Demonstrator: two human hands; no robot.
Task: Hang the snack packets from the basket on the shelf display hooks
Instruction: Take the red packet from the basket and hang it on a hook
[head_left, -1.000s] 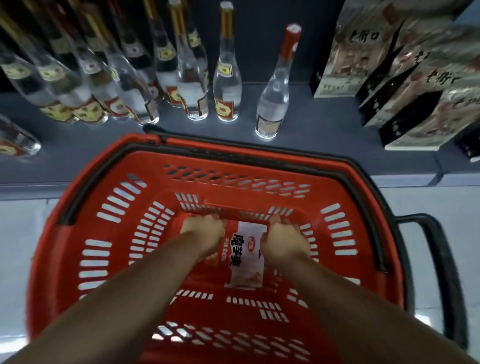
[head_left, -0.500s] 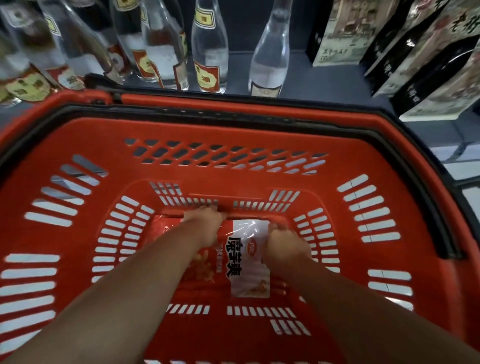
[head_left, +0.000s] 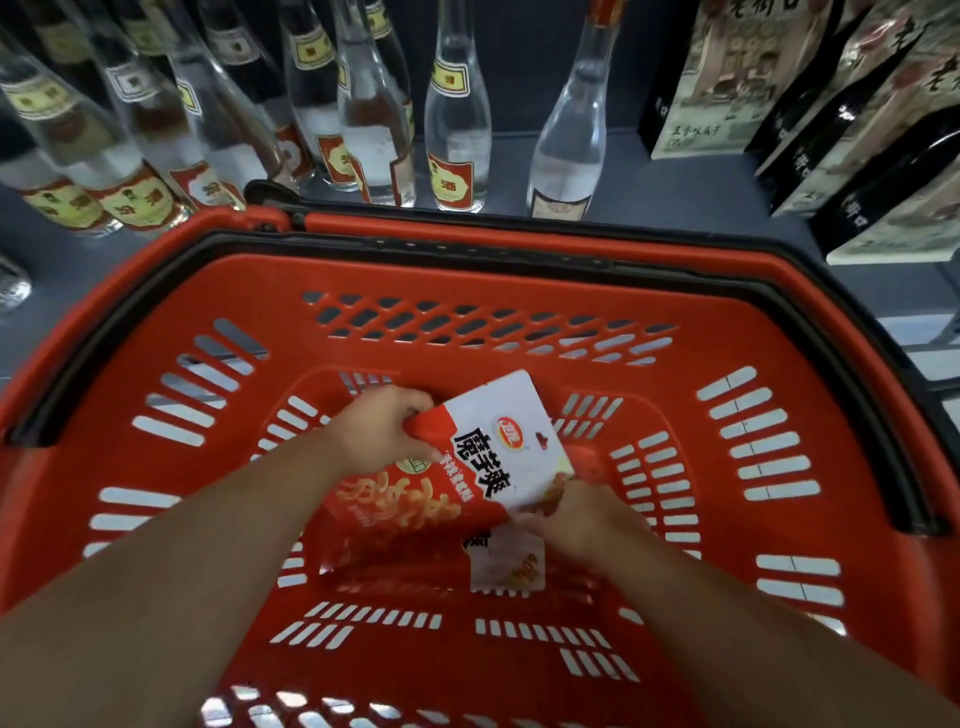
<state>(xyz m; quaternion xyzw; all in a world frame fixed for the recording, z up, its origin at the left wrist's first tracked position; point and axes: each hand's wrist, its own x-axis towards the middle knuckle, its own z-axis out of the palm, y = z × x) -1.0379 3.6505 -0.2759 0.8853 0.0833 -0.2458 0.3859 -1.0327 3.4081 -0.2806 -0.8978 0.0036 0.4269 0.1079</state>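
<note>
Both hands are on it: the left hand curls its fingers round the upper left edge of the top snack packet, and the right hand pinches the packet's lower right corner. The packet sits tilted, clear of the basket floor, its far white end raised. That reads as the pick-up step, the packet on its way out of the red basket.

Nearest, the basket's slotted plastic floor, glossy and rigid. On it, under the raised packet, lies at least one more packet, flat, only its white strip and a blurred red edge showing. The held packet is smooth printed film, red with a white panel and bold black characters, and a small dark hole near the far end, likely the hang slot.

Next, I judge, it must be lifted out and that hole lined up with a hook; no hooks are in view here.

Beyond the rim, clear glass bottles stand on the grey shelf, boxed goods far right.
</note>
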